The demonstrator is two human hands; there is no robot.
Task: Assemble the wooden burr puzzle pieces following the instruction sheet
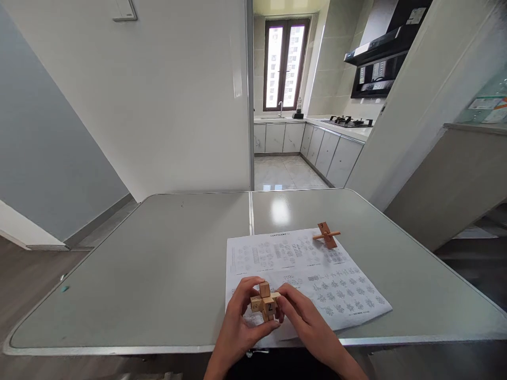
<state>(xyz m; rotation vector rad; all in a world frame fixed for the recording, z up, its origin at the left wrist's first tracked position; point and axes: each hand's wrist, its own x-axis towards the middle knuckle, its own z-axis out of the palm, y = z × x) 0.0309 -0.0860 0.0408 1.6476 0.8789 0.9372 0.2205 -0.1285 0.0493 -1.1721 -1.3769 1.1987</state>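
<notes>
A light wooden burr puzzle [269, 307] of interlocking blocks, one end marked with a character like a 2, is held above the near edge of the printed sheet. My left hand [240, 316] grips it from the left, fingers on its top and thumb along its underside. From the right, my right hand [303, 314] pinches a block end between thumb and fingers. Beneath both hands lies the white instruction sheet [273, 264], covered with small printed diagrams. A reddish-brown wooden cross-shaped puzzle [326, 236] stands on the sheet's far right corner, away from both hands.
The grey-green table [138, 274] has a metal rim and a seam [251, 214] across its middle. A small teal bit [64, 288] lies near its left edge. Past the far edge are a white wall [190, 95] and a kitchen doorway with a gas hob [348, 122].
</notes>
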